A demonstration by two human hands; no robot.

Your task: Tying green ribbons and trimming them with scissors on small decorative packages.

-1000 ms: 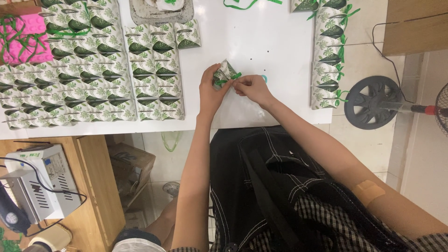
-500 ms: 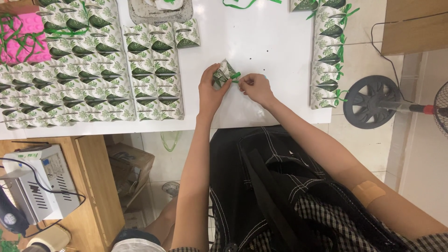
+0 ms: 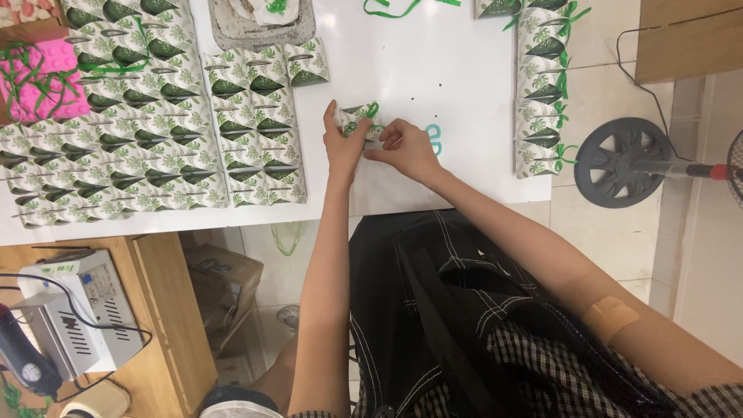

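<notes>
Two hands meet over one small leaf-printed pillow box near the middle of the white surface, seen from the head camera. The left hand is curled about the box's left side, thumb and fingers closed on it. The right hand pinches at the box's right end with its fingertips closed, where a green ribbon loops over the top; whether those fingertips grip the ribbon or the box itself I cannot tell. Teal scissors lie on the surface just beyond the right hand, mostly hidden by it.

Left of the hands, many flat leaf-printed boxes lie in overlapping rows. A pink box wound with green ribbon sits at the far left edge. A column of ribbon-tied boxes runs down the right side of the surface. A grey tray sits at the top edge, and loose green ribbon lies beside it.

Below the surface, a white machine stands on a wooden bench, and a fan base rests on the tiled floor at the right.
</notes>
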